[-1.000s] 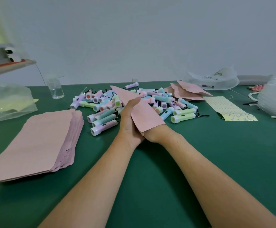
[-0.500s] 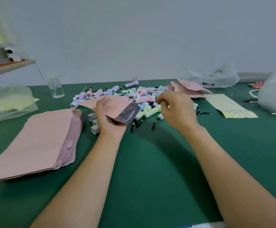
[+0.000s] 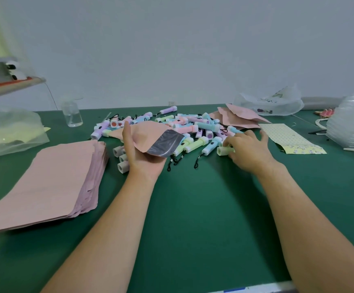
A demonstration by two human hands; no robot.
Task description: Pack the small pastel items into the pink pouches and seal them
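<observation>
Your left hand grips one flat pink pouch near the middle of the table, thumb clamped on top, mouth open on a silvery lining. Your right hand curls its fingers round one pale-green plastic cylinder at the right of the heap, too many to count. One thick stack of pouches lies by the left edge.

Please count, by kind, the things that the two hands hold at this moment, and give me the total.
Pink pouch: 1, mouth open, held by the left hand
Pale green flashlight: 1, gripped by the right hand at the edge of the pile
Total: 2
</observation>
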